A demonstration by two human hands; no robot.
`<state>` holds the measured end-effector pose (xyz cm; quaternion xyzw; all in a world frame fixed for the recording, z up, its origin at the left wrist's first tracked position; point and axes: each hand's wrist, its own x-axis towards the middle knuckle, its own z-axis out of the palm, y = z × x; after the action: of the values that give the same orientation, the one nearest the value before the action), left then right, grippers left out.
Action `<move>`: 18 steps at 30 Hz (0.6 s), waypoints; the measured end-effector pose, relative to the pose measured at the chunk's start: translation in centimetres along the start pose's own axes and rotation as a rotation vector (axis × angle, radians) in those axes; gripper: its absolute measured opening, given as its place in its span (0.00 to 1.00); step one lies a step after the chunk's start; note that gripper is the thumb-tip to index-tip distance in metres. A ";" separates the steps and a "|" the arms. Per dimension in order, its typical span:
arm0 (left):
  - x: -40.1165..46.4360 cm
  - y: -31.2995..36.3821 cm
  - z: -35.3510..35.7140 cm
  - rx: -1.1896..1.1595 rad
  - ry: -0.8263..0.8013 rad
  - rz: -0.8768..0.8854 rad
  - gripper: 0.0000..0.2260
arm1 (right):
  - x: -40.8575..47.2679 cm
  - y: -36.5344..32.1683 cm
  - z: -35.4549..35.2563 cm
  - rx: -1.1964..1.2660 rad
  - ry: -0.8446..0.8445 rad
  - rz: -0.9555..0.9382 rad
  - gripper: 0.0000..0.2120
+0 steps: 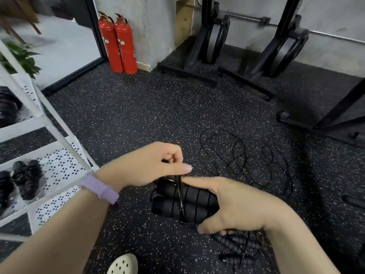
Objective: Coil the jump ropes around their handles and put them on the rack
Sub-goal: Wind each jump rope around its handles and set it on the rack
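Floor (138, 119): speckled, loose rope (243, 155) beside me.
Rack (59, 169): coiled ropes (27, 178) on shelf.
Right hand (237, 206): I grip paired handles (183, 200).
Left hand (152, 165): I pinch the cord (179, 186).

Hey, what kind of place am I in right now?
Most likely a gym or fitness studio. The speckled rubber floor, the black machines with flywheels by the wall, and the white rack holding coiled jump ropes all suggest it.
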<state>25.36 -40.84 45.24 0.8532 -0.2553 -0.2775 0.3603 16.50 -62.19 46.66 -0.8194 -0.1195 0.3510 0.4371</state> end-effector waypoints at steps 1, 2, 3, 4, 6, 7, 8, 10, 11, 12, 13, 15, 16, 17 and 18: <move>-0.2 0.2 -0.3 -0.101 -0.057 -0.014 0.16 | -0.3 0.0 -0.1 0.085 -0.012 -0.057 0.43; -0.4 0.6 -0.5 -0.260 -0.114 -0.023 0.16 | -0.7 -0.1 -0.1 0.158 -0.022 -0.108 0.43; -0.4 0.8 -0.4 -0.446 -0.166 -0.028 0.15 | -1.0 -0.1 0.0 0.215 -0.020 -0.147 0.43; -0.4 1.1 -0.1 -0.624 -0.198 -0.031 0.13 | -1.3 -0.2 0.1 0.265 -0.008 -0.177 0.43; 0.1 1.4 0.6 -0.891 -0.183 -0.028 0.12 | -1.6 -0.1 0.2 0.363 0.049 -0.215 0.44; 0.3 1.3 0.9 -0.995 -0.164 -0.019 0.13 | -1.8 0.1 0.1 0.407 0.093 -0.214 0.45; 0.6 1.2 1.2 -1.099 -0.149 -0.017 0.13 | -1.9 0.2 0.0 0.444 0.137 -0.205 0.47; 1.1 0.9 1.8 -1.224 -0.137 -0.004 0.11 | -2.0 0.4 -0.1 0.499 0.198 -0.207 0.52; 1.4 0.6 2.1 -1.247 -0.119 0.001 0.08 | -2.0 0.4 -0.1 0.511 0.210 -0.225 0.54; 1.7 0.4 2.5 -1.258 -0.101 -0.011 0.05 | -2.0 0.4 0.0 0.515 0.213 -0.248 0.54; 1.9 0.1 2.9 -1.248 -0.076 -0.029 0.06 | -1.9 0.4 0.1 0.518 0.214 -0.269 0.54; 2.3 0.0 3.5 -1.210 -0.041 -0.027 0.07 | -1.6 0.4 0.1 0.523 0.211 -0.288 0.52; 2.4 0.2 3.6 -1.204 -0.020 -0.030 0.08 | -1.6 0.5 0.1 0.523 0.210 -0.292 0.51; 2.5 0.2 3.6 -1.202 0.001 -0.047 0.10 | -1.4 0.6 0.1 0.526 0.210 -0.296 0.50; 2.5 0.1 3.6 -1.201 0.025 -0.065 0.12 | -1.2 0.5 0.1 0.533 0.212 -0.301 0.50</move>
<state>24.78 -44.22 42.50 0.5110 -0.0234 -0.3740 0.7736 15.48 -63.05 46.79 -0.6811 -0.0968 0.2144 0.6934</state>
